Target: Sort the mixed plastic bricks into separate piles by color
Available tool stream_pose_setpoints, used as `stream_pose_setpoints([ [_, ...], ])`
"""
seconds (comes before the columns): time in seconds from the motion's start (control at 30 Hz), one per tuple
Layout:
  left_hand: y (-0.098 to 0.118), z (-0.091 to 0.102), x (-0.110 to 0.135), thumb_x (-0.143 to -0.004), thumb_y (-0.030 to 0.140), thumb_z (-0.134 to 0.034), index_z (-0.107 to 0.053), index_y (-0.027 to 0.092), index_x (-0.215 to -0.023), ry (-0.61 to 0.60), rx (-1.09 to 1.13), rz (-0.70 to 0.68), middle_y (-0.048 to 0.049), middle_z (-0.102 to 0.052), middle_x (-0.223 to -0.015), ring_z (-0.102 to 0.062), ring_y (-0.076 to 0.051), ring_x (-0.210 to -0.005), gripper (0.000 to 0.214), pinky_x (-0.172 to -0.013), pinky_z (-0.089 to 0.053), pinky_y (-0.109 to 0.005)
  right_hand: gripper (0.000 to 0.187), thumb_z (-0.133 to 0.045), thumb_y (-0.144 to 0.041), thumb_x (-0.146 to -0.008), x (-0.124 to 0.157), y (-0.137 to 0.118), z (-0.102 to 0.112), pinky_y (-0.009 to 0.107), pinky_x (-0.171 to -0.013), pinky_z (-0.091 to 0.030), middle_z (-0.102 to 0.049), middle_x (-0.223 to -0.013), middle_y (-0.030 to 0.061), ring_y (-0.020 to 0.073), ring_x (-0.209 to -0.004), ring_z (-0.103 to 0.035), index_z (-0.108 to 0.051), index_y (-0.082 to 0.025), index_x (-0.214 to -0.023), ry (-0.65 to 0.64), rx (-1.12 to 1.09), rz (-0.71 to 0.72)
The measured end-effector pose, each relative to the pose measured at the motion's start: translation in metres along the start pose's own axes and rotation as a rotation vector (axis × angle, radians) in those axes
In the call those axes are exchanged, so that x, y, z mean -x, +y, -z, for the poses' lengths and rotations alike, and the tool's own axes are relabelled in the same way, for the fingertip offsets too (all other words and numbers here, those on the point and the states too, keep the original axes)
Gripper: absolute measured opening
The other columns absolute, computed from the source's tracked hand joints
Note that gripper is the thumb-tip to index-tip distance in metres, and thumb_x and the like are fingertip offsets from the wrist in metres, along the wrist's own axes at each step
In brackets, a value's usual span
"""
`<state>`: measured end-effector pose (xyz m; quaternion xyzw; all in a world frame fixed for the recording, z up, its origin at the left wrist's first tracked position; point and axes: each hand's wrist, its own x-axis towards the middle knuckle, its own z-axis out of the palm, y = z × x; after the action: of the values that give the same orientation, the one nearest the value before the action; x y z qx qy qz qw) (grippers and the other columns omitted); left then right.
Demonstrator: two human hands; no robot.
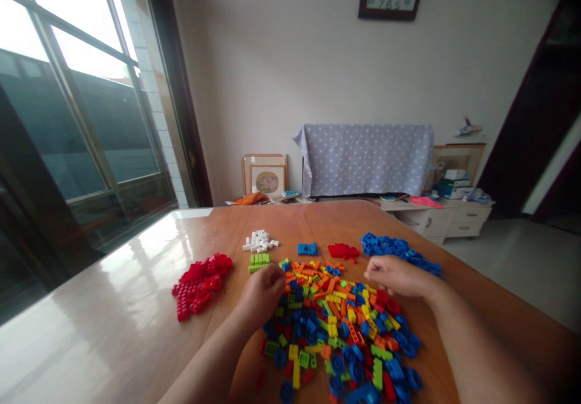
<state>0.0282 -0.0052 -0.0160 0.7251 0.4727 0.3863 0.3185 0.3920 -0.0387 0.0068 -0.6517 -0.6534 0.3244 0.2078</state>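
A large mixed pile of toy building bricks (333,313) in orange, yellow, green, blue and red covers the middle of the table. At its left edge, just by the row of light green bricks (259,260), my left hand (263,294) is closed with its fingers curled; what they hold, if anything, is hidden. My right hand (394,274) hovers over the pile's right edge, near the blue brick heap (385,245). Its fingers are bent together, and I cannot make out anything between them.
Sorted groups lie around the pile: red bricks (200,286) on the left, white bricks (259,241), joined blue bricks (307,248) and smaller red bricks (343,251) at the back. Behind the wooden table (136,307) stands a low white cabinet (454,219).
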Motion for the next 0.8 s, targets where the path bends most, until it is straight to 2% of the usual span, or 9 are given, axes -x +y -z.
stream_pose_setpoints([
  [0.13, -0.003, 0.0, -0.001, -0.081, 0.03, -0.056, -0.061, 0.016, -0.078, 0.003, 0.007, 0.014, 0.0016, -0.051, -0.066, -0.043, -0.011, -0.062, 0.016, -0.054, -0.029, -0.02, 0.039, -0.066, -0.056, -0.08, 0.016, -0.002, 0.006, 0.02, -0.04, -0.037, -0.057, -0.056, -0.0029, 0.0138, -0.046, -0.058, -0.057, -0.019, -0.087, -0.153, 0.027, -0.135],
  [0.27, -0.005, -0.001, -0.001, -0.081, 0.03, -0.055, -0.061, 0.016, -0.077, 0.006, 0.023, 0.013, 0.0018, -0.052, -0.066, -0.043, -0.011, -0.06, 0.015, -0.055, -0.03, -0.02, 0.035, -0.07, -0.046, -0.079, 0.013, -0.004, 0.002, 0.018, -0.041, -0.04, -0.064, -0.068, -0.0009, 0.0125, -0.051, -0.06, -0.059, -0.018, -0.096, -0.258, 0.016, -0.092],
  [0.5, -0.008, -0.003, -0.002, -0.082, 0.031, -0.056, -0.06, 0.016, -0.075, 0.012, 0.022, -0.023, 0.0017, -0.051, -0.066, -0.041, -0.011, -0.06, 0.017, -0.054, -0.029, -0.02, 0.019, -0.064, -0.03, -0.081, -0.002, -0.007, -0.012, 0.019, -0.048, -0.043, -0.061, -0.072, -0.0022, 0.0105, -0.057, -0.056, -0.062, -0.017, -0.094, -0.195, -0.085, 0.089],
  [0.8, -0.001, -0.002, -0.001, -0.081, 0.028, -0.054, -0.061, 0.016, -0.076, -0.009, -0.012, 0.001, 0.0014, -0.052, -0.066, -0.042, -0.012, -0.061, 0.015, -0.054, -0.029, -0.021, 0.025, -0.06, -0.033, -0.086, 0.004, -0.026, -0.01, 0.021, -0.056, -0.043, -0.061, -0.073, -0.0025, 0.0121, -0.064, -0.059, -0.061, -0.017, -0.105, -0.173, -0.223, 0.091],
])
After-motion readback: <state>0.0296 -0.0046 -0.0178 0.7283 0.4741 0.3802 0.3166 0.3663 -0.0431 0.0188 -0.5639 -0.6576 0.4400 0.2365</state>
